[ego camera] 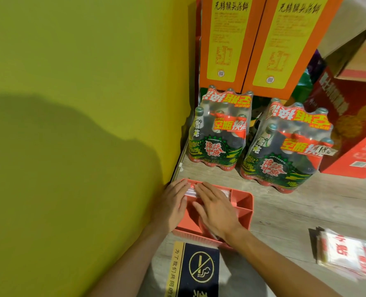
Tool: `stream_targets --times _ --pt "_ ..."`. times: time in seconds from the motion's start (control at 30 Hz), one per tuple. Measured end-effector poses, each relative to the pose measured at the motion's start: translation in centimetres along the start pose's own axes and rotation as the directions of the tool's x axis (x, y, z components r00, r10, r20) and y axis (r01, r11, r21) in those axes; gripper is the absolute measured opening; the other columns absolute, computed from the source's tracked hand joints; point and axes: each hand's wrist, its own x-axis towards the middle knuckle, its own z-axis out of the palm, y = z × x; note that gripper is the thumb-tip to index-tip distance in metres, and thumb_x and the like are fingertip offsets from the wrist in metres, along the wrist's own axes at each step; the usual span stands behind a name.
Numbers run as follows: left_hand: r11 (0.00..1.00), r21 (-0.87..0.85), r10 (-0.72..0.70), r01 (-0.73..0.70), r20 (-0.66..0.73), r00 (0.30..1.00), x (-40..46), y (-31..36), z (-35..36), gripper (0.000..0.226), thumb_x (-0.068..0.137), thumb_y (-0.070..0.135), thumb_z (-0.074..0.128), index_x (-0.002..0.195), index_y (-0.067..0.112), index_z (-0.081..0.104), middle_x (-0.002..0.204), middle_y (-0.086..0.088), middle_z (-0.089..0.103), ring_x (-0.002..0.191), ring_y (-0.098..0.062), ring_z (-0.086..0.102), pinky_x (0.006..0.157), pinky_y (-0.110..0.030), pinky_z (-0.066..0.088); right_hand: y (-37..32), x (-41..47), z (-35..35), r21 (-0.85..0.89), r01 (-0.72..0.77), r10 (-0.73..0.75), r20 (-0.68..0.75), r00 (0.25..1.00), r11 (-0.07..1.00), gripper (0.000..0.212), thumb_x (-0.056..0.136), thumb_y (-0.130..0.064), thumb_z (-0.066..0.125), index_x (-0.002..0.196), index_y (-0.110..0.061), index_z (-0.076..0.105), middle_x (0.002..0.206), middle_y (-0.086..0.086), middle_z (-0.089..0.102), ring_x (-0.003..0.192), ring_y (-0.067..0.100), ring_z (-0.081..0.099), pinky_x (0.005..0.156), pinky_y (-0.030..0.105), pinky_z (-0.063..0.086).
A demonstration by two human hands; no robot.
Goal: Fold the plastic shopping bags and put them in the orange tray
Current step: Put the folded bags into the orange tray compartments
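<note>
The orange tray (245, 207), split into compartments, sits on the wood-look floor against the yellow-green wall. A folded clear plastic bag (224, 192) with red print lies in its far compartment, mostly covered by my hands. My left hand (174, 202) lies flat with straight fingers on the bag's left part and the tray's left rim. My right hand (215, 207) presses flat on the bag, fingers spread and pointing to the far left. A stack of unfolded plastic bags (347, 252) with red print lies on the floor at the right.
Two shrink-wrapped packs of bottles (219, 133) (289, 148) stand just behind the tray. Tall orange cartons (227, 39) and a red box (353, 129) rise behind them. A dark no-smoking sign (199, 269) lies on the floor in front of the tray. The wall (81, 103) bounds the left.
</note>
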Motion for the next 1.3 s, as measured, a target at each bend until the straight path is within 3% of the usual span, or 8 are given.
stream_targets --times 0.2,0.43,0.67,0.9,1.0,1.1,1.2,1.3 --pt "0.993 0.112 -0.044 0.034 0.085 0.995 -0.2 0.1 -0.4 0.051 0.104 0.021 0.046 0.154 0.017 0.037 0.163 0.005 0.027 0.153 -0.011 0.014 0.123 -0.037 0.025 -0.5 -0.2 -0.3 -0.072 -0.03 0.032 0.03 0.999 0.997 0.068 0.106 -0.059 0.021 0.153 -0.015 0.041 0.158 0.002 0.041 0.153 0.02 0.022 0.126 0.035 0.006" --pt "0.977 0.2 -0.102 0.069 0.163 0.981 0.2 0.9 -1.0 0.055 0.106 0.031 0.041 0.158 0.024 0.026 0.166 0.011 0.016 0.155 -0.011 0.0 0.125 -0.034 0.016 -0.7 -0.1 -0.6 -0.042 -0.045 0.05 0.117 0.992 0.998 0.077 0.1 -0.064 0.01 0.159 -0.018 0.026 0.165 0.0 0.026 0.156 0.018 0.005 0.121 0.032 -0.009" --pt "0.995 0.096 0.001 -0.011 0.102 0.995 -0.2 1.9 -2.1 0.06 0.102 0.023 0.051 0.157 0.017 0.029 0.167 0.003 0.015 0.153 -0.006 -0.001 0.126 -0.036 0.017 3.0 -3.6 -4.6 0.123 -0.173 0.171 0.032 0.985 0.977 0.065 0.102 -0.058 0.035 0.158 -0.026 0.028 0.164 -0.006 0.027 0.153 0.012 0.013 0.126 0.035 0.006" --pt "0.94 0.027 0.338 -0.34 0.071 0.939 0.8 10.2 0.3 0.056 0.096 0.016 0.061 0.149 0.004 0.044 0.158 -0.01 0.038 0.15 -0.022 0.029 0.121 -0.042 0.031 9.6 -12.1 -9.6 0.088 -0.26 0.263 -0.017 0.965 0.962 0.058 0.104 -0.045 0.046 0.157 -0.024 0.033 0.164 -0.004 0.028 0.153 0.013 0.016 0.126 0.035 0.012" --pt "0.947 0.016 0.312 -0.321 0.2 0.929 1.5 16.2 3.3 0.059 0.105 0.032 0.046 0.159 0.024 0.023 0.164 0.011 0.009 0.153 -0.005 0.003 0.126 -0.032 0.013 12.2 -17.3 -11.3 0.089 -0.326 0.331 -0.051 0.942 0.941 0.054 0.103 -0.037 0.051 0.154 -0.021 0.039 0.161 -0.003 0.034 0.152 0.014 0.021 0.123 0.025 0.005" --pt "0.931 -0.058 0.359 -0.36 0.32 0.877 1.3 22.3 6.5 0.063 0.105 0.029 0.046 0.16 0.028 0.017 0.164 0.014 0.007 0.152 -0.005 0.001 0.125 -0.026 0.002 14.9 -22.6 -12.2 0.104 -0.421 0.427 -0.05 0.903 0.901 0.053 0.102 -0.035 0.056 0.152 -0.023 0.042 0.159 -0.005 0.038 0.15 0.014 0.027 0.123 0.025 0.007" --pt "0.924 -0.123 0.381 -0.363 0.397 0.835 0.6 27.1 9.4 0.064 0.104 0.027 0.047 0.16 0.027 0.018 0.167 0.01 0.012 0.154 -0.007 0.005 0.127 -0.03 0.006 17.7 -27.0 -12.8 0.125 -0.489 0.497 -0.051 0.866 0.864 0.054 0.099 -0.032 0.063 0.149 -0.025 0.046 0.156 -0.005 0.043 0.147 0.014 0.033 0.124 0.038 0.025" --pt "0.946 -0.135 0.323 -0.294 0.454 0.831 0.5 30.1 12.4 0.064 0.103 0.03 0.05 0.16 0.027 0.021 0.166 0.01 0.019 0.153 -0.009 0.015 0.125 -0.034 0.017 19.9 -30.1 -13.0 0.121 -0.534 0.542 -0.041 0.84 0.837 0.055 0.101 -0.034 0.059 0.152 -0.026 0.042 0.159 -0.006 0.038 0.149 0.014 0.029 0.123 0.029 0.021"
